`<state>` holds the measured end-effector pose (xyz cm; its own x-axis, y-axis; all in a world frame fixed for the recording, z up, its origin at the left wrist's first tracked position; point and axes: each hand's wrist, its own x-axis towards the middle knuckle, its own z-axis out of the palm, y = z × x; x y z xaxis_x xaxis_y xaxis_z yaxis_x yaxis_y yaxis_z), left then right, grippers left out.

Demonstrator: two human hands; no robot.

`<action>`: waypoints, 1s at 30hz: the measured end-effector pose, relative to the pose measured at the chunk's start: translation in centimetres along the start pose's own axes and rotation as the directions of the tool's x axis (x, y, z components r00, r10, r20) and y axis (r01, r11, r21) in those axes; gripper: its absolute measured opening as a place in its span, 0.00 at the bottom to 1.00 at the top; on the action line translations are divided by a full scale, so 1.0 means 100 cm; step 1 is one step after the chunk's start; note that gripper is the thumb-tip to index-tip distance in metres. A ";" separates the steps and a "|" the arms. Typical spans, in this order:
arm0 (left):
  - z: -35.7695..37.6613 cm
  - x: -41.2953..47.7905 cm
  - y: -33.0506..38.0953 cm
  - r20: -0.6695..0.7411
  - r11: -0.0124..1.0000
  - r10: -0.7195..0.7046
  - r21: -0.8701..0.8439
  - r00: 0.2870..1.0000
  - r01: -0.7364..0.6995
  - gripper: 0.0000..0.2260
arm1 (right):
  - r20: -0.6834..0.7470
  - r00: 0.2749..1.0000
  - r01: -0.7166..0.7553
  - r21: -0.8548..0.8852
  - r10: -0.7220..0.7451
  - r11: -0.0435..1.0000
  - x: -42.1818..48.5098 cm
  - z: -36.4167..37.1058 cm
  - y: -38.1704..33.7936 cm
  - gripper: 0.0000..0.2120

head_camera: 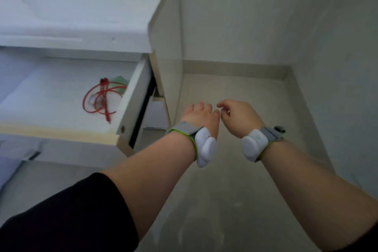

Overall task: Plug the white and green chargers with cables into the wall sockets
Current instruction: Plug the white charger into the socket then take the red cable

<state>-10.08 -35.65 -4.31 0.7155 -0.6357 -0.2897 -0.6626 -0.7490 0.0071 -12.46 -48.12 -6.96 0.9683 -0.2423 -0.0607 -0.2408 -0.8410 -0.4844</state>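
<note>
Hands over floor: left hand [199, 115], right hand [239, 116], fingers loosely curled, holding nothing. Green charger [119, 82] and red cable [96, 101] lie in open drawer [133, 92], well left. I'd reach in, grip charger body, not cable loop. Sockets out of view.

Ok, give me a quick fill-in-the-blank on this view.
The coiled cable in the drawer is ____. The drawer stands ____. The left hand and right hand hover above the ____. Each wrist wears a ____ device on a grey strap.
Missing: red; open; floor; white.
</note>
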 end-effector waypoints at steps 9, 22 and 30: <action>-0.055 -0.118 -0.133 -0.239 0.954 -0.294 -0.127 0.925 0.271 0.22 | 0.155 0.921 0.353 0.058 -0.358 0.934 0.010 -0.021 -0.147 0.14; -0.037 -0.145 -0.282 0.015 0.745 -0.574 -0.404 0.818 0.530 0.20 | 0.444 0.855 0.425 -0.301 -0.269 0.854 0.092 0.053 -0.281 0.39; -0.031 -0.138 -0.311 0.058 0.720 -0.525 -0.503 0.849 0.479 0.17 | 0.542 0.836 0.415 -0.519 -0.088 0.747 0.132 0.122 -0.291 0.52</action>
<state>1.30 -4.18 2.42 0.9426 -0.1357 -0.3051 -0.0226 -0.9375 0.3472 8.13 -20.96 -4.38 0.8665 0.1332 -0.4812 0.1875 -0.9800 0.0663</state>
